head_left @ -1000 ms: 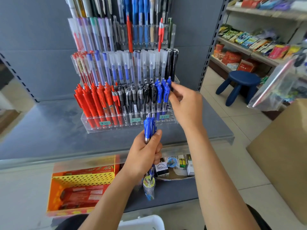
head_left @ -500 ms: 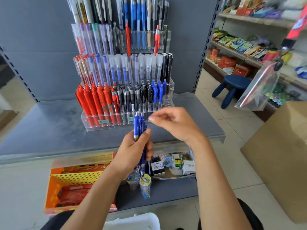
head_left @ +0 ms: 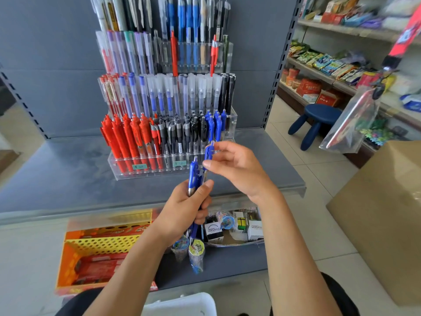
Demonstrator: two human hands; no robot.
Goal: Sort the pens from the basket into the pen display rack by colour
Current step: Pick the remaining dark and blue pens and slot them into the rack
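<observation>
1. Grey shop shelving is filling the background. On the grey shelf [head_left: 68,179] a clear tiered pen display rack [head_left: 127,173] is standing. Its lowest tier is running from red pens [head_left: 127,137] through black and grey pens [head_left: 182,133] to blue pens [head_left: 214,126] at the right end.
2. The right hand [head_left: 237,169] is pinching one blue pen [head_left: 208,153] near its clip end between thumb and forefinger, with the other fingers spreading loosely. This pen is standing nearly upright, clip end up. Its lower end is disappearing behind the left thumb, so I cannot tell whether it is free.
3. The left hand [head_left: 186,210] is wrapping around a bundle of blue pens [head_left: 193,176], thumb pressing across them.
4. The rack's blue section is lying just beyond and above the pinched pen, nearer the right hand. The pen's long axis is roughly matching the standing pens, so I judge the move is calling for a lift forward and a tip-first drop.
5. Crowded blue pens and the rack's clear end wall are standing in the way. A blue stool [head_left: 319,117] and a cardboard box [head_left: 376,213] are sitting well apart, to the right.
</observation>
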